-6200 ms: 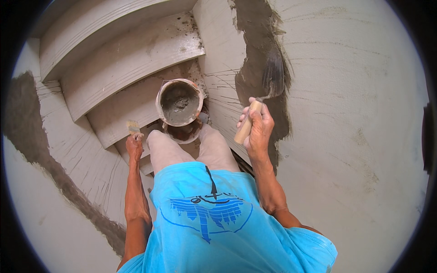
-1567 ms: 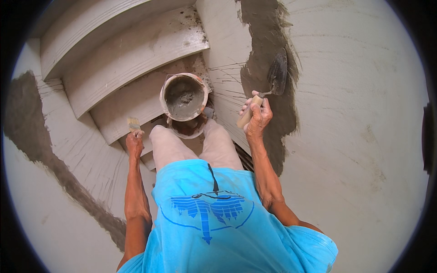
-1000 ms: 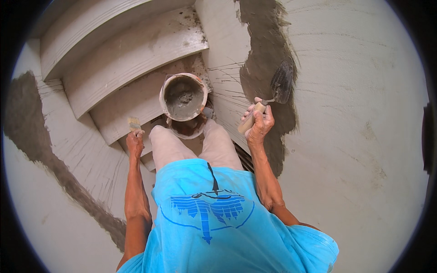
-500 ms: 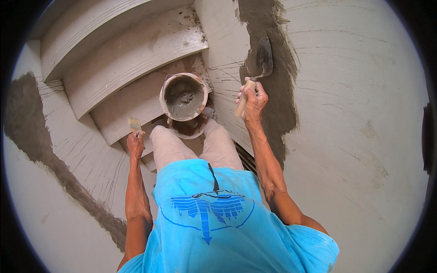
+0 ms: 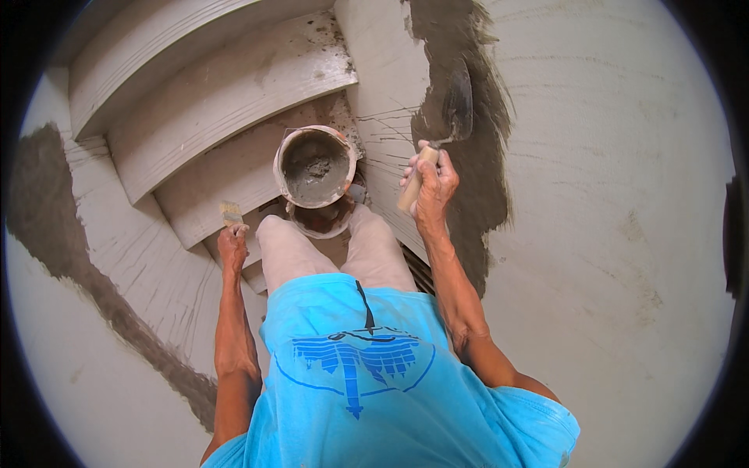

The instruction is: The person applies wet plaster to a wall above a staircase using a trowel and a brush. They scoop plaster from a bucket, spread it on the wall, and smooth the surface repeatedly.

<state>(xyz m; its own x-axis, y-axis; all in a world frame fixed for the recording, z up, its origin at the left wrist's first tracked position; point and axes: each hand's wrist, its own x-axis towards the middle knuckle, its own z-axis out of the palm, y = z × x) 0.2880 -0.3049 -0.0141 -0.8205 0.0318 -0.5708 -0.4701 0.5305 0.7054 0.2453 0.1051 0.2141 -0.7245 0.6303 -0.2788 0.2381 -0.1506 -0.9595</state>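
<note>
My right hand (image 5: 434, 186) is closed round the pale wooden handle of a trowel (image 5: 459, 101). The dark blade lies against a strip of wet grey mortar (image 5: 488, 175) on the wall to my right. At the left, my left hand (image 5: 232, 245) grips a flat paintbrush (image 5: 230, 212) by its handle, bristles pointing up and away from me. Between the hands, beyond my knees, stands a bucket (image 5: 353, 168) part filled with grey mortar (image 5: 314, 168). A second container (image 5: 324, 234) sits just below it, partly hidden by the bucket and my legs.
Pale stair steps (image 5: 234, 101) climb away at the upper left. Another mortar band (image 5: 51, 203) runs down the left wall. Bare pale wall (image 5: 593, 195) stretches out on the right, beyond the mortar strip. Dark rods or slats (image 5: 419, 271) show beside my right leg.
The trowel blade has shifted slightly to the right along the mortar strip, and its handle has dipped a little toward me. My left hand and the paintbrush have stayed put.
</note>
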